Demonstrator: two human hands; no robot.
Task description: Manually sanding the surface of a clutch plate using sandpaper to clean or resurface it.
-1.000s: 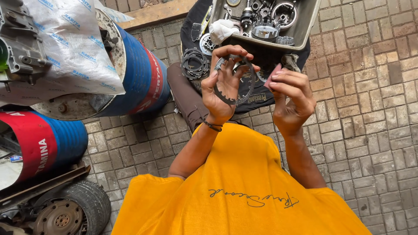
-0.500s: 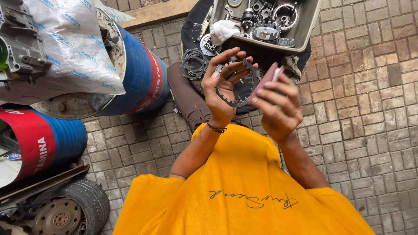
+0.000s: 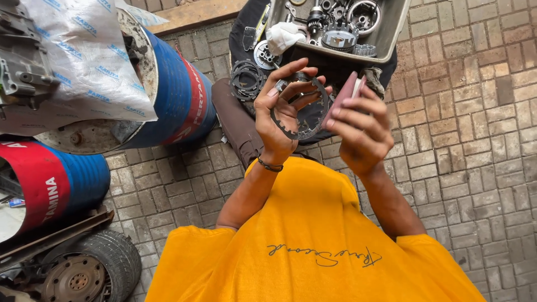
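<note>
My left hand point(image 3: 282, 120), with a dark band at the wrist, holds up a dark toothed metal ring point(image 3: 305, 133) by its rim, fingers curled through the middle. My right hand point(image 3: 358, 131) pinches a small pinkish flat piece point(image 3: 348, 89) and presses it against the ring's right edge. Both hands are raised over a grey tray point(image 3: 394, 36) full of metal engine parts. A stack of similar toothed rings point(image 3: 246, 78) lies on a dark mat left of the tray.
A white rag point(image 3: 282, 34) lies in the tray. At the left a blue drum point(image 3: 179, 95) lies on its side under a white plastic sack point(image 3: 84, 56), with a red and blue drum point(image 3: 56, 184) and a tyre point(image 3: 95, 268) below. Brick paving point(image 3: 475, 140) stretches right.
My right hand has moved left and closed in on the ring, bringing the pinkish piece against its edge. My left hand has stayed raised with the ring.
</note>
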